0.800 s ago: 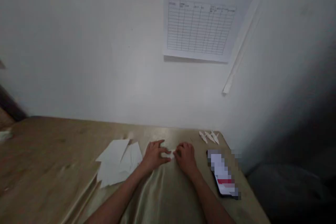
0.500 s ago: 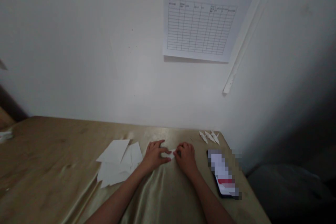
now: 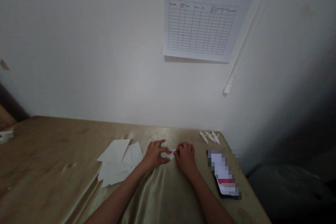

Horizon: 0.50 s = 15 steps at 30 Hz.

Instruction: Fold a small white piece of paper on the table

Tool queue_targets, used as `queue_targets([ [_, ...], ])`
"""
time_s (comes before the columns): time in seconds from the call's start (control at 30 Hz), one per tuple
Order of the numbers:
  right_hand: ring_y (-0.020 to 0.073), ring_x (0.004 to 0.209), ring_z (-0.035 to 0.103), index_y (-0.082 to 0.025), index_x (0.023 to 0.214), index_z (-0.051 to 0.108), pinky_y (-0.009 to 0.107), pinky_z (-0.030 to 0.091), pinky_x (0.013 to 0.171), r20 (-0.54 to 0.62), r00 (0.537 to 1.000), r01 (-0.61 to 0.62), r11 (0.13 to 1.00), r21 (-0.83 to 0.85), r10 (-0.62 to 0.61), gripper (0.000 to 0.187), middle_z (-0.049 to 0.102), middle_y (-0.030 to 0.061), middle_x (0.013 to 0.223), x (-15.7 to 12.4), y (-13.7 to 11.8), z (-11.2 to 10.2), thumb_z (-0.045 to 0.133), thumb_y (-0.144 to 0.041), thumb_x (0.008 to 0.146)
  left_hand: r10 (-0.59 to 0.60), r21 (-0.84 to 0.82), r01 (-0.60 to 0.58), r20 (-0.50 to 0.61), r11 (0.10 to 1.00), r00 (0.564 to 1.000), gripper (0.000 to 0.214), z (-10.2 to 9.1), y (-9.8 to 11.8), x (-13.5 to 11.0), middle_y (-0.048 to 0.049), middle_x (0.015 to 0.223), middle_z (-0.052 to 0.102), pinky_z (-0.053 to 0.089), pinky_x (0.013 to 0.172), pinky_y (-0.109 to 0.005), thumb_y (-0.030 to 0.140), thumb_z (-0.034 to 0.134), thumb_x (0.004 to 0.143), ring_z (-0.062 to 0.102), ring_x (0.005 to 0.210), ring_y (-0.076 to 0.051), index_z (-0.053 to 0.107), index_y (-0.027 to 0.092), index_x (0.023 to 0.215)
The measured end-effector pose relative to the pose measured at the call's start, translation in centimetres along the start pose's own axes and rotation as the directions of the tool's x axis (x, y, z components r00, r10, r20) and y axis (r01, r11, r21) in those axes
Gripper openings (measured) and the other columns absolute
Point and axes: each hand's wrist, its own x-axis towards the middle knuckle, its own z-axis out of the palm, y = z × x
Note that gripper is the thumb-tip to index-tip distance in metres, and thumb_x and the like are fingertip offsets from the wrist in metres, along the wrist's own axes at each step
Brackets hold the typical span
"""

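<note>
A small folded white paper piece [image 3: 169, 154] lies on the tan table [image 3: 52, 161] between my two hands. My left hand [image 3: 153, 155] rests on its left side with fingers spread and pressed flat on it. My right hand [image 3: 186, 156] is curled, its fingertips pinching the paper's right end. Most of the paper is hidden under the fingers. A loose pile of white paper sheets [image 3: 117, 162] lies just left of my left hand.
Three small folded white paper figures [image 3: 209, 137] sit at the table's far right corner. A phone [image 3: 223, 175] lies right of my right hand near the table edge. A gridded sheet [image 3: 201, 24] hangs on the white wall. A dark seat [image 3: 288, 192] stands at right.
Both hands stay on the folded paper in the same place; only the view has shifted slightly.
</note>
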Motion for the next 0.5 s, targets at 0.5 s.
queue_targets([
  [0.5,0.0274,0.118,0.053,-0.026,0.102,0.070,0.046,0.030,0.109,-0.012,1.000,0.017,0.995,-0.093,-0.018,0.012,0.065,0.0076,0.123,0.13,-0.04,0.33,0.061,-0.032,0.096,-0.015,0.013,0.015,-0.017,1.000,1.000,0.033,0.01,0.78,-0.22,-0.0067,0.152,0.053,0.025,0.118,-0.067,0.039,0.087,0.073,0.044,0.142,-0.037,0.077,0.037,0.105],
])
